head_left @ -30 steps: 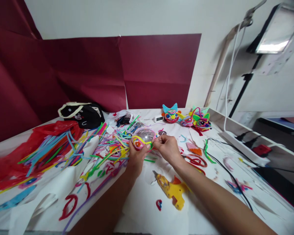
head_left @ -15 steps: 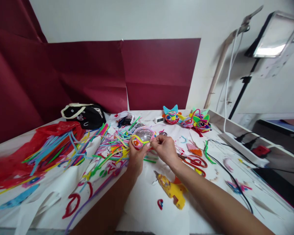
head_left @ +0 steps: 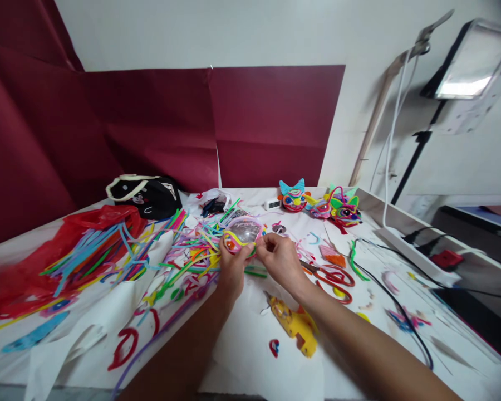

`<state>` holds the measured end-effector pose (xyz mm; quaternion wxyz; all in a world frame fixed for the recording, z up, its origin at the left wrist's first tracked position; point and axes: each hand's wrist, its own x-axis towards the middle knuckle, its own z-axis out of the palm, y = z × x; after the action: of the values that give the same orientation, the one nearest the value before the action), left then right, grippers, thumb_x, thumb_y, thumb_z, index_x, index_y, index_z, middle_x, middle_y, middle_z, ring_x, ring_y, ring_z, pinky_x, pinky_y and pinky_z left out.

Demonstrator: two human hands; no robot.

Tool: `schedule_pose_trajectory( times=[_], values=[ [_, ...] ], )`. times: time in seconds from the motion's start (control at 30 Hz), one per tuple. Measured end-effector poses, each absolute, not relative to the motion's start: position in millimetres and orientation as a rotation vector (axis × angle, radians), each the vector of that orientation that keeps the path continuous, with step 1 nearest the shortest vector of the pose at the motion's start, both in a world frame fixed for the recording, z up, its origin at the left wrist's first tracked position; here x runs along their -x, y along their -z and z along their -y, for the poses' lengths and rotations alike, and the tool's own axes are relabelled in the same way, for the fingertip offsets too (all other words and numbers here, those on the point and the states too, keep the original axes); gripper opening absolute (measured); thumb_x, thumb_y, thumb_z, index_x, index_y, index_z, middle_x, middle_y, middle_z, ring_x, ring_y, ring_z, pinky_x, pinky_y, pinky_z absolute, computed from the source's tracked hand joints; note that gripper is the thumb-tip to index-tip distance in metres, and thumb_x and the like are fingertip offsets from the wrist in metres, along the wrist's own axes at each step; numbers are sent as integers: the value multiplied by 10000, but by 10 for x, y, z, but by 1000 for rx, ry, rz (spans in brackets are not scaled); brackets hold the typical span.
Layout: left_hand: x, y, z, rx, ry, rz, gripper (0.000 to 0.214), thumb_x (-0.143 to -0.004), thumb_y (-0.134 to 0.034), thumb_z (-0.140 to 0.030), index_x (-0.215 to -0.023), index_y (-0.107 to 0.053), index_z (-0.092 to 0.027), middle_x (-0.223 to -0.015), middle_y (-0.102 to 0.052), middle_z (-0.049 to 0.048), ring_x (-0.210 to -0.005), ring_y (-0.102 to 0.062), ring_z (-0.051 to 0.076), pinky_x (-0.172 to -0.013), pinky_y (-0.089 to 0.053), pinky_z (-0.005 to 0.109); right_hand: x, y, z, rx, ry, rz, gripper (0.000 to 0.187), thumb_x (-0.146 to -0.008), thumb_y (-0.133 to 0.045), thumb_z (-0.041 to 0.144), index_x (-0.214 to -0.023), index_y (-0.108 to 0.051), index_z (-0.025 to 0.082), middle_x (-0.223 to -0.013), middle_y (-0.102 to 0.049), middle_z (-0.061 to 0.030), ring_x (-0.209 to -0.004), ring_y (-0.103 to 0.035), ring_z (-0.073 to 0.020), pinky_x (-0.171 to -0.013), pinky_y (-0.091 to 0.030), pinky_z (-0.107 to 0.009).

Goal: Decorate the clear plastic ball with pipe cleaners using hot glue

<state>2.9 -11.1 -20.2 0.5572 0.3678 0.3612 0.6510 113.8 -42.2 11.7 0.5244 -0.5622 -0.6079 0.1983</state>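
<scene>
My left hand (head_left: 234, 267) is closed on a clear plastic ball (head_left: 244, 229) trimmed with pink, yellow and green pipe cleaners and an orange eye-like spot. My right hand (head_left: 279, 257) pinches at the ball's right edge; its fingertips are pressed together, and whatever small piece lies between them is hidden. Just right of that hand lie red-handled scissors (head_left: 332, 278), partly behind my wrist. A yellow hot glue gun (head_left: 294, 326) rests below, between my forearms, its nozzle pointing up and left.
Pipe cleaners pile up on the left, some on a red plastic bag (head_left: 121, 217). A black pouch (head_left: 148, 197) stands behind. Finished pipe-cleaner animal heads (head_left: 293, 197) sit at the back right, beside a small digital timer (head_left: 272, 204). A power strip (head_left: 417, 253) and black cable run along the right.
The whole view shifts slightly to the right. My right fingers have moved a little along the ball's edge, while my left hand keeps its hold.
</scene>
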Motion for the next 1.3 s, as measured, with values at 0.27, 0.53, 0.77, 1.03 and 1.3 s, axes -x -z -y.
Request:
schedule_pose_trajectory(
  times=[0.27, 0.53, 0.77, 1.03, 1.3],
  values=[
    [-21, 219, 83, -806, -1545, -788, 692, -623, -752, -197, -1238, -444, -278, -998, -648, -1, -834, -676, 200, -788, -580, 383, -1158, -131, 533, 1313, -471, 1550, 153, -769, -566, 139, -821, -697, 199, -683, -639, 21, -612, -535, -135, -596, -372, -243],
    [-7, 264, 63, -792, -1471, -746, 529, -632, -764, -231, -1066, -463, -273, -928, -653, -15, -856, -679, 206, -826, -558, 397, -1301, -175, 596, 1382, -476, 1571, 246, -800, -587, 149, -1004, -724, 170, -792, -711, -14, -628, -578, -145, -625, -423, -261],
    [-11, 265, 42, -721, -1466, -697, 506, -606, -784, -206, -997, -471, -276, -930, -622, -17, -842, -650, 204, -874, -559, 445, -1432, -198, 693, 1384, -522, 1653, 169, -860, -615, 253, -977, -719, 189, -694, -662, 6, -624, -582, -156, -605, -409, -265],
    [11, 240, 26, -684, -1429, -662, 424, -606, -782, -187, -953, -547, -255, -927, -635, -12, -883, -650, 205, -910, -558, 474, -1819, -175, 881, 1379, -487, 1727, 286, -975, -481, 375, -966, -702, 192, -832, -748, -45, -710, -678, -189, -637, -490, -292],
    [-15, 202, 12, -598, -1407, -630, 375, -608, -760, -152, -905, -540, -221, -868, -662, -25, -919, -648, 194, -922, -551, 458, -2262, -38, 1289, 1412, -416, 2436, 479, -756, -593, 68, -1223, -675, 143, -1292, -669, -155, -1233, -610, -294, -1046, -497, -426]
  ],
)
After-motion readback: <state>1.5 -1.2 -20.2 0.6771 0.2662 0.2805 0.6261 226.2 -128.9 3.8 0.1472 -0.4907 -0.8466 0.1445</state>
